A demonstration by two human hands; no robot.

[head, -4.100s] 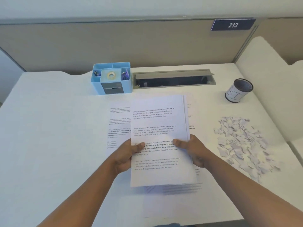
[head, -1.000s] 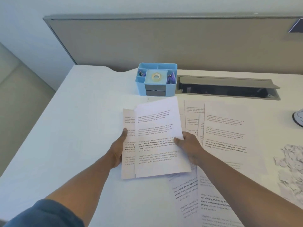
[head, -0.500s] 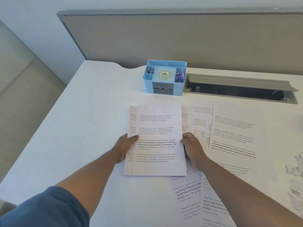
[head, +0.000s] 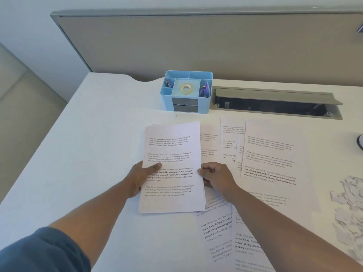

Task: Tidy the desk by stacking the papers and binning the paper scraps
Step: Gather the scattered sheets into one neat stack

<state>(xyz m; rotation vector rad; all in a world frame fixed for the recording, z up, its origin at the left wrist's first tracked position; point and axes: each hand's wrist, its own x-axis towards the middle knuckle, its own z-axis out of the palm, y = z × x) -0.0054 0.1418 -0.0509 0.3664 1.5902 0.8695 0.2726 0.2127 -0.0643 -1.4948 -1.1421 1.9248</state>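
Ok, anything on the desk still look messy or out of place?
Yes. Loose printed sheets lie fanned and overlapping right of the held stack, some skewed near the front edge. Paper scraps are heaped at the far right, unbinned.

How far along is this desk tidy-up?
Partway. Done: several sheets are gathered into a stack. In hand: the left hand and right hand grip that stack by its side edges. Left: loose sheets lie spread to the right, and the pile of paper scraps is not yet binned.

bare desk (head: 82, 154) left, organizer (head: 186, 93) behind, loose sheets (head: 271, 154) right
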